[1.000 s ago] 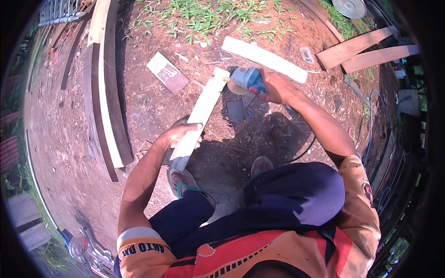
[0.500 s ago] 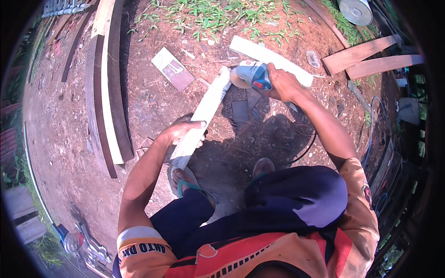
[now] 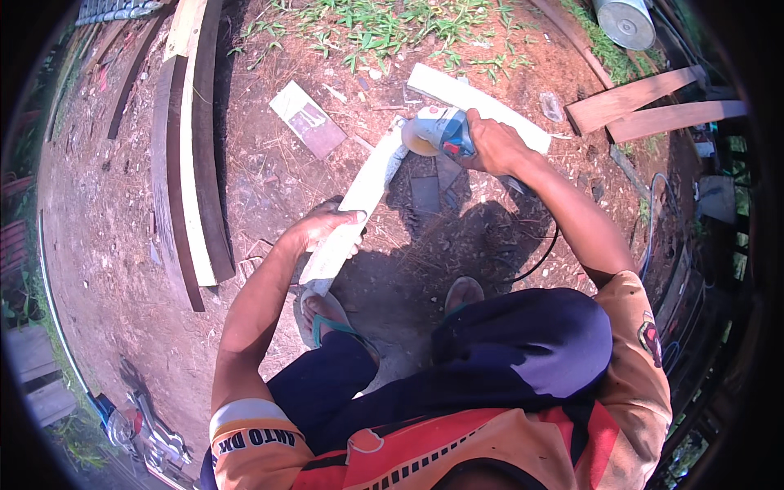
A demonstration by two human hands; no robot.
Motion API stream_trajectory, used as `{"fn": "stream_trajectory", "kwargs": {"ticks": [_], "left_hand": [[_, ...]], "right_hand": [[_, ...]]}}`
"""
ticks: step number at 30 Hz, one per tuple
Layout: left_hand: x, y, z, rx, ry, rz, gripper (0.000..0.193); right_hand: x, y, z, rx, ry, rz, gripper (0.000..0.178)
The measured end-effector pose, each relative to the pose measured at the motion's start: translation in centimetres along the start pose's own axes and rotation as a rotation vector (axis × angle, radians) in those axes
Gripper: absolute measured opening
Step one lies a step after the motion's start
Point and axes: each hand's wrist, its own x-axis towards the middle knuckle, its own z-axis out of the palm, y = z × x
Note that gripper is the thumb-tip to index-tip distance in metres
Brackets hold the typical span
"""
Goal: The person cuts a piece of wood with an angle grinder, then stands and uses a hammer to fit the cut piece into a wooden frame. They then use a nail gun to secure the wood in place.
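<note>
My left hand (image 3: 325, 227) is wrapped round the lower part of a pale wooden piece (image 3: 363, 192), thumb across its top face. The piece slants up and to the right, its near end by my left foot. My right hand (image 3: 496, 145) grips a blue and grey angle grinder (image 3: 452, 133) by its body. The grinder's round disc (image 3: 420, 139) is against or very near the right edge of the wood, close to its far end; exact contact cannot be made out. A black cord runs from behind my right hand down toward my right foot.
A pale plank (image 3: 482, 106) lies behind the grinder, a short board (image 3: 308, 120) left of it. Long beams (image 3: 188, 163) lie at the left, two brown boards (image 3: 633, 96) at the right. A metal can (image 3: 625, 23) stands far right; another power tool (image 3: 151, 429) sits lower left.
The grinder disc has shifted slightly left and down, covering more of the wood's far end. My left hand keeps its hold almost in the same place.
</note>
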Motion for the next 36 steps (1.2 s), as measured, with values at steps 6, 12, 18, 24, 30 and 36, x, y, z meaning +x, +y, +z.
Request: {"fn": "stream_trajectory", "kwargs": {"ticks": [6, 12, 18, 24, 30, 36], "left_hand": [[-0.6, 1.7, 0.3, 0.986, 0.338, 0.436, 0.053], [-2.1, 3.5, 2.0, 1.318, 0.520, 0.204, 0.061], [-1.9, 3.4, 3.1, 1.349, 0.574, 0.270, 0.062], [-2.3, 4.2, 4.2, 1.377, 0.594, 0.190, 0.052], [-0.4, 0.0, 1.5, 0.484, 0.326, 0.405, 0.051], [2.2, -0.3, 6.1, -0.632, 0.165, 0.517, 0.057]], "right_hand": [[-5.8, 4.1, 3.2, 0.476, 0.095, 0.074, 0.079], [-10.3, 5.4, 5.3, 1.025, 0.056, 0.285, 0.070], [-7.2, 7.9, 7.9, 1.397, -0.169, 0.239, 0.047], [-4.3, 6.9, 7.5, 1.463, -0.253, 0.223, 0.041], [-5.3, 5.4, 7.6, 1.575, -0.193, 0.226, 0.046], [-10.1, 5.2, 6.2, 1.577, -0.005, 0.240, 0.044]]}}
